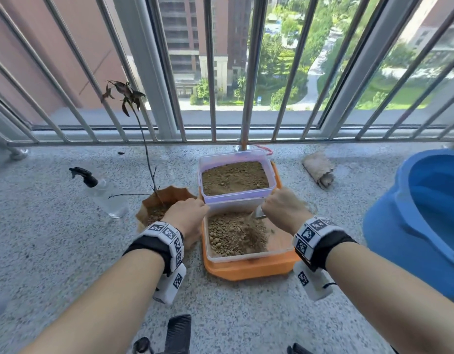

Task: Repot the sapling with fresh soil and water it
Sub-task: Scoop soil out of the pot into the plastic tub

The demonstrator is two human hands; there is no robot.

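A thin sapling (147,159) with dark wilted leaves stands in a brown pot (169,194) on the balcony floor. Two clear plastic boxes of soil sit on an orange tray (248,268): the far box (234,178) holds fine soil, the near box (236,235) clumpy soil. My left hand (186,217) grips the near box's left rim, beside the pot. My right hand (283,208) holds a small metal trowel (259,214) whose blade tips soil into the near box; the handle is hidden in my fist. A clear spray bottle (103,192) lies left of the pot.
A large blue bucket (422,226) stands at the right. A rolled beige cloth (319,169) lies near the railing (220,72). A black comb-like object (178,333) lies at the bottom edge. The floor is speckled grey stone.
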